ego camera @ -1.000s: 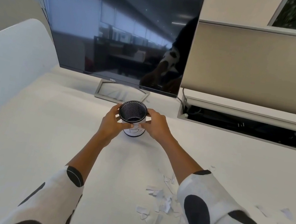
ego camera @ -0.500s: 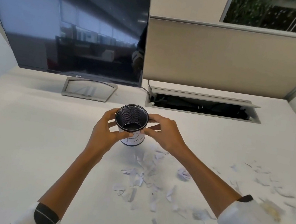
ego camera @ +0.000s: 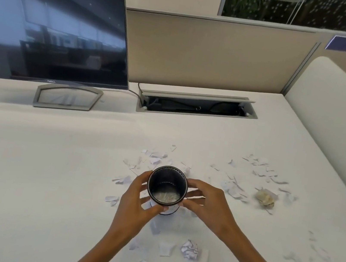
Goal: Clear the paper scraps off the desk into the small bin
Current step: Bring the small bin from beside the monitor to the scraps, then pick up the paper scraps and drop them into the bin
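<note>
since the earlier frames the small bin (ego camera: 166, 188) has come away from the monitor (ego camera: 52, 25) toward the near edge of the desk (ego camera: 37, 166), and now sits in the middle of the paper scraps (ego camera: 154, 158). the left hand (ego camera: 136, 204) and right hand (ego camera: 205, 204) both curl around its sides, fingers half closed on the wall, holding it upright; whether its base rests on the surface or hangs just above it is hard to tell.

this looks like the placing step: the bin is being set among the litter, and no scrap has been picked up yet. next, one hand should let go and pinch or sweep the nearest pieces over the rim.

the bin is a dark mesh cylinder with a pale band near its foot, something whitish showing at the bottom. the scraps are thin, flat, torn white bits; a crumpled white ball (ego camera: 190, 249) lies near, and a tan wad (ego camera: 265, 198) off to the right. the desk is smooth and white.
</note>
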